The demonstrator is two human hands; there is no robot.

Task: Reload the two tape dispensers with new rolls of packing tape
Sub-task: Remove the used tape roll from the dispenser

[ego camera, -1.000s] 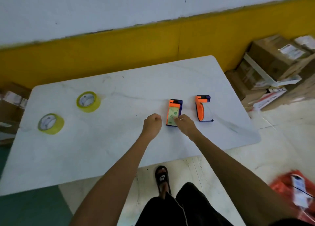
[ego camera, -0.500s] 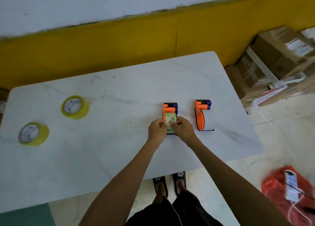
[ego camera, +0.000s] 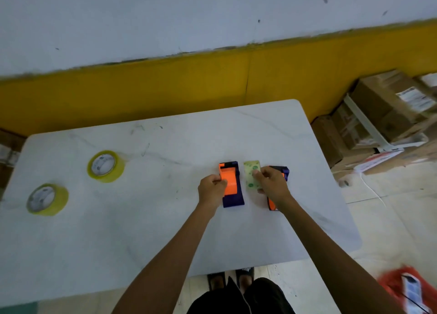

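Head view: I see a white table with two yellow tape rolls lying flat at its left end, well apart from the hands. Near the centre, the left hand grips the left side of an orange-and-purple dispenser that rests on the table, fingers curled against the orange part. The right hand pinches an empty core (pale green, spotted) just right of that dispenser, held between the two dispensers. The second dispenser lies mostly hidden under the right hand; whether the core touches it, I cannot tell. Cardboard boxes stand on the floor, right of the table.
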